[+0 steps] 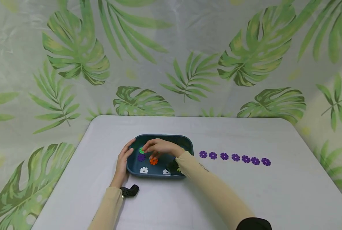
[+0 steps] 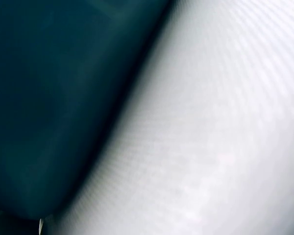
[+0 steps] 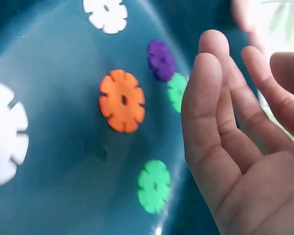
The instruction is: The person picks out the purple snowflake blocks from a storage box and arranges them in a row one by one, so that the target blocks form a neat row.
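Observation:
A dark teal tray holds flower-shaped plastic snap discs. My left hand holds its left side, fingers along the outer wall and thumb at the rim. The left wrist view shows only the tray wall and the white cloth. Over the tray, my right hand has loosely bent fingers and nothing between them. Below its fingers lie an orange disc, a purple disc, a green disc and another partly covered green disc. White discs lie nearer the tray's front. My right forearm hides part of the tray's right end.
Several purple discs form a spaced row on the white table, right of the tray. A leaf-patterned curtain hangs behind the table. A black wrist device sits on my left wrist.

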The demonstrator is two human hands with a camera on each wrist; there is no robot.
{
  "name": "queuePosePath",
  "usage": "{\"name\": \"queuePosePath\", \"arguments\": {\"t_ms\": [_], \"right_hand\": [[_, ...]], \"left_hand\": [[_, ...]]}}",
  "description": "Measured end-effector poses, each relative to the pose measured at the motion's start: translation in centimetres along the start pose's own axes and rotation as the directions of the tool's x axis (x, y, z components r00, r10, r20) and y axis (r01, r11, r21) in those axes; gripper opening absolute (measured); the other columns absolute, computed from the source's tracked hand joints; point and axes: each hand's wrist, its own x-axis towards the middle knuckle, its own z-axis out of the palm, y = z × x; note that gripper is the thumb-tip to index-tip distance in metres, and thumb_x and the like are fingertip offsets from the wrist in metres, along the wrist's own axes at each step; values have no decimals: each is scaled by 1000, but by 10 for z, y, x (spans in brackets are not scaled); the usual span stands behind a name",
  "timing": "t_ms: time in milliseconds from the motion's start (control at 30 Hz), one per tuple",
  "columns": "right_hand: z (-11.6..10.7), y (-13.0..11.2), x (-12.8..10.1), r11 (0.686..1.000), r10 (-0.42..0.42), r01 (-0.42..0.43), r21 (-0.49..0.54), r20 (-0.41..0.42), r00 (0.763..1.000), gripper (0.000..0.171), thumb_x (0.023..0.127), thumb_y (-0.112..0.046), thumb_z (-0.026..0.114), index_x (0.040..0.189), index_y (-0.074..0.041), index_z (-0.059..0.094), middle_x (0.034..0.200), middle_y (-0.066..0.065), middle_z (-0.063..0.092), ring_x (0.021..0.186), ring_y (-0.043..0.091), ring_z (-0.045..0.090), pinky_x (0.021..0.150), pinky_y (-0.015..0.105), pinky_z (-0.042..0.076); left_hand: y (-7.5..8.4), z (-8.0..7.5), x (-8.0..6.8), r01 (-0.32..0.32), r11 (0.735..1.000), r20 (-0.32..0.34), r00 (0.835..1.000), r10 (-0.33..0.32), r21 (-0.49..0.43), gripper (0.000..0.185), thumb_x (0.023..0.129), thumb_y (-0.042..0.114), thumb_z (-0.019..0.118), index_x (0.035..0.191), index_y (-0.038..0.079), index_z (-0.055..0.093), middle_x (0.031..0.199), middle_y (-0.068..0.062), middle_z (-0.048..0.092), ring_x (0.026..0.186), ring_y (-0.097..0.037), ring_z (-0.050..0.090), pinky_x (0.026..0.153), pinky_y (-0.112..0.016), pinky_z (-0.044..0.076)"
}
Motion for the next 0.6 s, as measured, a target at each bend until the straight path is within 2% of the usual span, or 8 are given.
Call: {"name": "queuePosePath", "arguments": {"t_ms": [300,467,600], "right_hand": [[23,-1,31,996,79,-79,-31,10,997,32,97,0,42,127,1,54,121,12,54,84,28,63,76,39,54],[28,2,36,992,129,-129,8,19,991,32,96,4,41,125,3,53,112,15,52,88,32,62,80,40,53],[28,4,37,991,128,-128,28,20,992,31,93,9,39,120,6,54,109,17,53,93,34,61,84,41,52]], "left_hand": [[2,-1,-1,-29,1000,5,1000,29,-6,41,103,16,41,143,9,44,150,0,35,138,-11,22,113,-31,16],[1,1,-1,-37,999,4,999,37,-21,40,102,13,41,142,8,45,149,0,36,138,-10,22,113,-31,15],[-1,0,-1,-44,999,1,999,44,-22,40,102,14,42,141,10,47,148,2,38,138,-9,23,113,-32,15]]}}
